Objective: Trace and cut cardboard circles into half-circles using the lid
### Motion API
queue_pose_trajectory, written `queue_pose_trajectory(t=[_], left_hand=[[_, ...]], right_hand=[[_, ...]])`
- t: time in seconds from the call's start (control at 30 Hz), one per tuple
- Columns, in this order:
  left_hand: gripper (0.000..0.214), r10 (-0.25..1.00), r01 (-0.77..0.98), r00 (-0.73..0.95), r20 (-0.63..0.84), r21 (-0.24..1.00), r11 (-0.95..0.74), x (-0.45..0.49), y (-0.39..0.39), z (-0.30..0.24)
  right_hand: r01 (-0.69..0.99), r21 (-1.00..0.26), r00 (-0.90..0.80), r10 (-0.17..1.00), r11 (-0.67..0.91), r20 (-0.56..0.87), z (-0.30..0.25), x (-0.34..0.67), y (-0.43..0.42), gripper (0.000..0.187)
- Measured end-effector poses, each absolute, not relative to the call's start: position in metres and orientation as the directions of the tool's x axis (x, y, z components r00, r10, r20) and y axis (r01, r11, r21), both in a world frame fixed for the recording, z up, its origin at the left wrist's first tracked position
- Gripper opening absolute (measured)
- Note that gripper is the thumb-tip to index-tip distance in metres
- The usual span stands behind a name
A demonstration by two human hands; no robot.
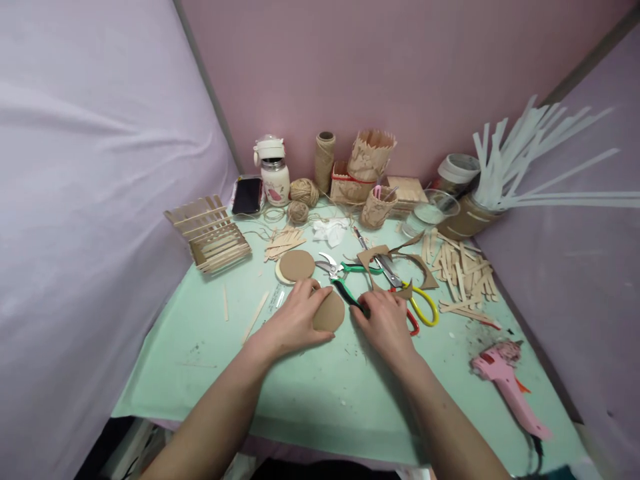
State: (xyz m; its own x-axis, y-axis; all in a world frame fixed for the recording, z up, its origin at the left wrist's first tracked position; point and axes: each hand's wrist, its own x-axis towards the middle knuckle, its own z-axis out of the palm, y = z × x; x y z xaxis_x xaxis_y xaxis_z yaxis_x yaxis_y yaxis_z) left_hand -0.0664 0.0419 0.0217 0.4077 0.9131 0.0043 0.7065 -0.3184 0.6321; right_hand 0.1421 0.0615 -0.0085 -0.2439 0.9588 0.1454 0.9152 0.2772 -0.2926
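My left hand (295,312) grips a round cardboard disc (330,315) flat against the table, thumb at its near edge and fingers at its far side. Behind it lies another brown cardboard disc (299,265) on top of a paler one. Green-handled pruning shears (344,287) lie with their blades spread, and the fingers of my right hand (384,320) are curled over the end of the near handle. Beyond that hand are a cut-out cardboard scrap (423,267), a utility knife (387,268) and scissors with red and yellow handles (426,307), partly covered.
On the right are loose craft sticks (463,277), a pink glue gun (510,387) and a pot of white strips (465,217). A stick basket (215,237) stands left. Along the back are a bottle (275,181), twine balls (304,192), a phone (247,195) and a glass bowl (430,212).
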Motion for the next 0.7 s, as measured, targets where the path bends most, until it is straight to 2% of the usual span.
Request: queue_pose_trajectory(t=[0.2,0.43,0.6,0.7], left_hand=[[0.078,0.891,0.738,0.453,-0.032,0.574,-0.354,-0.058,0.039,0.009],[0.084,0.887,0.752,0.455,-0.073,0.566,-0.339,-0.055,0.04,0.007],[0.087,0.877,0.751,0.475,-0.079,0.556,-0.357,-0.051,0.038,0.005],[0.089,0.869,0.736,0.489,-0.071,0.569,-0.368,-0.048,0.036,0.005]], right_hand=[[0.926,-0.283,-0.207,0.963,0.25,0.175,-0.008,0.143,0.061,0.013],[0.893,-0.4,-0.141,0.972,0.207,0.188,0.008,0.161,0.06,0.023],[0.892,-0.428,-0.062,0.976,0.147,0.207,0.022,0.181,0.074,0.026],[0.893,-0.416,-0.068,0.966,0.17,0.248,0.032,0.182,0.087,0.026]])
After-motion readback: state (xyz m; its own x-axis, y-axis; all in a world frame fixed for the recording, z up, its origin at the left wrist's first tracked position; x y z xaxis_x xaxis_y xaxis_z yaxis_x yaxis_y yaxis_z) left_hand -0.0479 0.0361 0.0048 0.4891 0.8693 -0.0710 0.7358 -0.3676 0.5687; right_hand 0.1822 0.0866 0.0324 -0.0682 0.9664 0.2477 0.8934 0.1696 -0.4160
